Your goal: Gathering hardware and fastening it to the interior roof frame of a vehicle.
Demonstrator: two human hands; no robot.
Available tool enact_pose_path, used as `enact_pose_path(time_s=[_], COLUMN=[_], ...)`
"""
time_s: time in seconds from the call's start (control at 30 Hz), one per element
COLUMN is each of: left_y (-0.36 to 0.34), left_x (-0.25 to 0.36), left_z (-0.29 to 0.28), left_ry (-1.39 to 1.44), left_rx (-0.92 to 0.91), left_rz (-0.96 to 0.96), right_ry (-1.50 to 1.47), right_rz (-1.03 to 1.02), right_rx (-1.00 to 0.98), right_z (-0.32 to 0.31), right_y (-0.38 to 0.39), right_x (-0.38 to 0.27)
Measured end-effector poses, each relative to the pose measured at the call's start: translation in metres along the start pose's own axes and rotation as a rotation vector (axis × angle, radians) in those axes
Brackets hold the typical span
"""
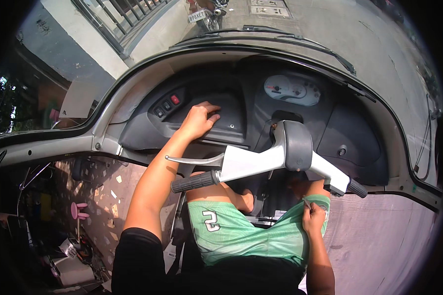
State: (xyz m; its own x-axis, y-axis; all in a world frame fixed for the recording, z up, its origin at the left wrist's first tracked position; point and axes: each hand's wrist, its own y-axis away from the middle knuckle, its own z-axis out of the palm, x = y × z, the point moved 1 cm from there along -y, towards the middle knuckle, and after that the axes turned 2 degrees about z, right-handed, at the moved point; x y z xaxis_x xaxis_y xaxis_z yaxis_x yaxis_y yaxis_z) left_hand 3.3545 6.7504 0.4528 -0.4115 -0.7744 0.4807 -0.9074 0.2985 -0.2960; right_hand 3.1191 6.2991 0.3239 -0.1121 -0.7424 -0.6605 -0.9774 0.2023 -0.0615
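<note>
My left hand (199, 120) reaches forward and rests on the dark dashboard panel (231, 123), fingers bent against it and holding nothing. My right hand (314, 216) lies on my right thigh over the green shorts (241, 236), pinching a small thin metal object (306, 202) that may be a key. Between my arms stands the silver handlebar (261, 160), with a black left grip (194, 182), a brake lever (192, 160) and a right grip (357, 189).
A white instrument cluster (292, 90) sits behind the handlebar. Left of my left hand is a row of switches with a red button (174, 100). A windscreen with a wiper (300, 37) curves ahead. Clutter lies on the ground at the lower left (71, 255).
</note>
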Motion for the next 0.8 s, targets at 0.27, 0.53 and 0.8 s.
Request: enact_pose_path(time_s=[0.27, 0.53, 0.8], left_y=[-0.010, -0.012, -0.030], left_x=[-0.007, 0.042, 0.046], left_z=[0.008, 0.006, 0.011], left_ry=[-0.192, 0.143, 0.013], left_rx=[0.017, -0.278, -0.449], left_rz=[0.047, -0.091, 0.149], right_ry=[0.101, 0.097, 0.090], right_rz=[-0.031, 0.030, 0.049], right_rx=[-0.016, -0.058, -0.029], right_z=[0.004, -0.002, -0.005], right_y=[-0.006, -0.009, -0.010], right_x=[-0.016, -0.026, -0.020])
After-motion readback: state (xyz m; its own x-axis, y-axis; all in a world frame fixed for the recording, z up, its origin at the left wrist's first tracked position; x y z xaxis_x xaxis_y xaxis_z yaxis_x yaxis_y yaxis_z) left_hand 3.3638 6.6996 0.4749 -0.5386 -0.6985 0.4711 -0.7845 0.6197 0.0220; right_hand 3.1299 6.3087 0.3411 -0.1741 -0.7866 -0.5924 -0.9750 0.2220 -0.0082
